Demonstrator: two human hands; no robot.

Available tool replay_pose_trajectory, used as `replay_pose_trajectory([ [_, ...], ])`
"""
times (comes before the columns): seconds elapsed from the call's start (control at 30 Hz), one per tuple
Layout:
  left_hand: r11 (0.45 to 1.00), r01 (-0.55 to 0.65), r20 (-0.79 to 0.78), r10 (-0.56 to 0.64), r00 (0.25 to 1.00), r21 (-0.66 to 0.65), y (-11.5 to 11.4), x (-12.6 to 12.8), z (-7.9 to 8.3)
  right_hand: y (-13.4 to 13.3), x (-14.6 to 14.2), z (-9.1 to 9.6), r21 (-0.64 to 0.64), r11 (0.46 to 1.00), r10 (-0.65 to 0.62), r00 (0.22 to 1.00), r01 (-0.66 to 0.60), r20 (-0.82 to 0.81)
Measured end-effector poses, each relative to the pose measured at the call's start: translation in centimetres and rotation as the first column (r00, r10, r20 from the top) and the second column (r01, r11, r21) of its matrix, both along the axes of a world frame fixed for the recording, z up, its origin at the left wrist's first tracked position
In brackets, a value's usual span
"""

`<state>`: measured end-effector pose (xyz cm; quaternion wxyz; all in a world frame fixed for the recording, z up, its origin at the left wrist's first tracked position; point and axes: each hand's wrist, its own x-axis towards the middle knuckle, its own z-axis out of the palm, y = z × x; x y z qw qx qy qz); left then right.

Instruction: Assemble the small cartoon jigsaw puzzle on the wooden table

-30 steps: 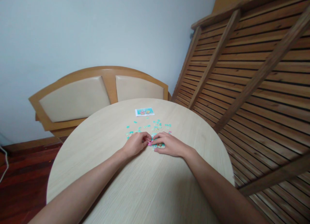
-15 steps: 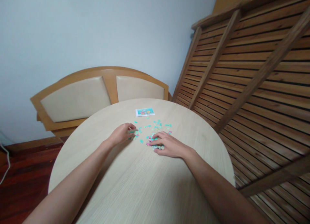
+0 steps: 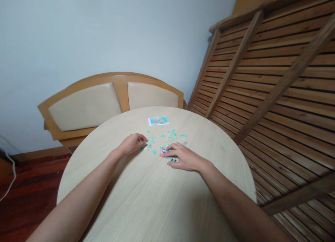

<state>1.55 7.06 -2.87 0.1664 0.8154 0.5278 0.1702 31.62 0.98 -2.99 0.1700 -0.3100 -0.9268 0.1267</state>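
One left hand point(image 3: 134, 143) curled, one right hand point(image 3: 184, 156) spread, among puzzle pieces point(image 3: 154, 152).
The left's fingers bend toward loose pieces (whether they pinch one, I cannot tell); the right's lie over a pink-and-teal cluster point(image 3: 164, 150), partly hiding it. More scatter beyond on the pale tabletop point(image 3: 157, 200); farther off lies a picture card point(image 3: 158, 121).

On the round, pale wood-grained counter point(image 3: 146, 200), small turquoise puzzle pieces point(image 3: 154, 152) lie scattered between the left grip point(image 3: 132, 143) and right grip point(image 3: 184, 156) and beyond, a pink-and-turquoise cluster point(image 3: 163, 151) partly beneath the right one. Behind the pieces lies a rectangular white-edged picture card point(image 3: 158, 121). Behind the counter stands a cream-padded wooden headboard point(image 3: 121, 92), with a brown slatted wooden frame point(image 3: 278, 78) to the right.
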Motion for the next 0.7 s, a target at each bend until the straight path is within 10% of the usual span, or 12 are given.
replay_pose_trajectory([
  [0.7,0.994,0.024,-0.127,-0.01,0.992,0.11,-1.6,2.7,-0.4,0.2,0.1,-0.3,-0.026,1.0,-0.011,0.999,0.01,-0.034],
])
